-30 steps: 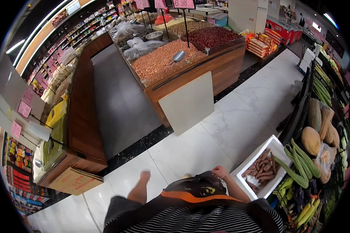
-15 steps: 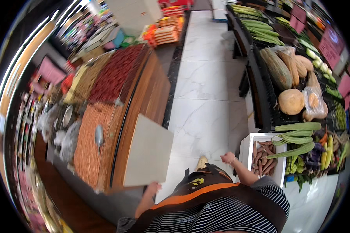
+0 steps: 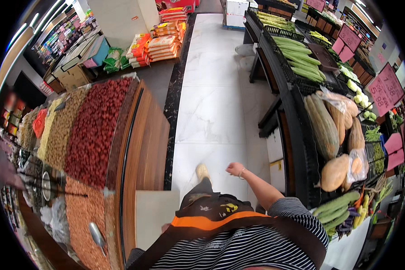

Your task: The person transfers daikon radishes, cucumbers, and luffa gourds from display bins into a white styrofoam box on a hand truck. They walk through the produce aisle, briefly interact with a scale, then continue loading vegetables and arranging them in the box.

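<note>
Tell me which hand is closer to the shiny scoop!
Left. The left hand, partly hidden, is to the right of the scoop; the right hand is farther right, out over the white aisle floor.

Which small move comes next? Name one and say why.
Probably one step forward along the white-tiled aisle: the pale shoe points up it, it runs on between the wooden bin and the black vegetable stand, and the right grip touches neither, apparently holding nothing.

A plain, pale, flat panel [image 3: 154, 208] stands at the side of the brown wooden display bin [image 3: 149, 155], partly hidden by the left hand [image 3: 165, 227].
</note>
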Demonstrator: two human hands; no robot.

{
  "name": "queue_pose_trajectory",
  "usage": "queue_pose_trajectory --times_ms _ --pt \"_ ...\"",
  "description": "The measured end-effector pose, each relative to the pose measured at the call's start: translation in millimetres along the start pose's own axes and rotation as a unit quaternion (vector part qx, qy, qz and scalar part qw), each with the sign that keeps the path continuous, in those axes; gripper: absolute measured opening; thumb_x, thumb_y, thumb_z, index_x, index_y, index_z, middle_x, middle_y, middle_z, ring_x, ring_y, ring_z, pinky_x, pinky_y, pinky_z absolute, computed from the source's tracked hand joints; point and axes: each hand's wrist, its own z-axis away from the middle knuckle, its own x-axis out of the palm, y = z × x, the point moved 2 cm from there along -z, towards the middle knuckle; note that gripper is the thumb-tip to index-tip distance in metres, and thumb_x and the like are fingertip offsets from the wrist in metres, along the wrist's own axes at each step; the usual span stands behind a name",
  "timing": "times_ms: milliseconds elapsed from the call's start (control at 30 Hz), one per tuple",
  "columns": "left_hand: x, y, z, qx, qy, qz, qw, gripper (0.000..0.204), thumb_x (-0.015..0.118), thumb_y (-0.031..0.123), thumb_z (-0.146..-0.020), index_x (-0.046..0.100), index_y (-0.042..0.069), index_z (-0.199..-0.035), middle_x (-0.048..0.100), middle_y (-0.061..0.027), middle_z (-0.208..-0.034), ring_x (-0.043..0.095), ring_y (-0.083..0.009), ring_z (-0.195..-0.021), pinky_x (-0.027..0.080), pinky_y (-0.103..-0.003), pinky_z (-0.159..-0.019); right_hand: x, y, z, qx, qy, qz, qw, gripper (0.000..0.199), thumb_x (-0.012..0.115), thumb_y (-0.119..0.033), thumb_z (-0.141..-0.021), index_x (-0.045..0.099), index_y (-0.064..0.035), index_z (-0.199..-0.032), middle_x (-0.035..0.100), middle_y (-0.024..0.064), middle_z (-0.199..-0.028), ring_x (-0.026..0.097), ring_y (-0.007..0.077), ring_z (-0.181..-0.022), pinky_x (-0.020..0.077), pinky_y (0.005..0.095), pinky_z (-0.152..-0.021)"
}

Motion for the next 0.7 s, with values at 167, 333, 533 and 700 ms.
queue_pose_trajectory --times_ms 167,333,533,700 --pt "-197.3 54.2 -205.4 -0.174 0.061 0.523 0.832 0.041 0.041 0.037 -0.096 0.053 0.003 -0.075 0.059 -0.0087 -0.065 0.051 -0.0165 -0.046 0.042 -0.027 -0.04 -82.5 128.7 -47.2 0.33 0.162 -0.406 0.837 0.013 0.058 -0.012 -0.082 0.06 -0.0012 -0.075 0.061 0.0112 -0.071 0.06 0.0218 -0.063 0.0474 0.0322 -0.047" --pt "-394.7 137.8 -365.2 -0.181 0.147 0.506 0.83 0.025 0.04 0.024 -0.096 0.056 0.006 -0.09 0.056 -0.0039 -0.072 0.054 -0.0135 -0.058 0.044 -0.025 -0.048 -116.5 102.9 -58.5 0.329 0.208 -0.512 0.766 0.009 0.057 -0.01 -0.082 0.059 -0.0048 -0.074 0.058 0.0079 -0.069 0.056 0.0197 -0.058 0.0454 0.0324 -0.048" --pt "-512.8 279.9 -544.9 -0.041 0.108 0.44 0.891 0.022 0.048 0.001 -0.089 0.054 0.004 -0.109 0.061 -0.0121 -0.102 0.061 -0.0212 -0.086 0.052 -0.035 -0.069 -116.1 93.9 -60.7 -0.016 0.185 0.026 0.982 0.028 0.059 -0.019 -0.079 0.051 -0.0042 -0.057 0.054 0.0137 -0.059 0.053 0.0258 -0.051 0.0431 0.038 -0.048" --pt "-502.5 277.1 -649.3 -0.022 0.118 0.387 0.914 0.024 0.048 -0.003 -0.08 0.067 0.006 -0.092 0.064 -0.011 -0.086 0.06 -0.0234 -0.083 0.047 -0.034 -0.077 -219.9 129.9 -213.1 0.193 -0.03 0.008 0.981 0.013 0.057 -0.015 -0.081 0.064 -0.006 -0.075 0.063 0.0116 -0.075 0.061 0.0244 -0.067 0.048 0.0362 -0.054"
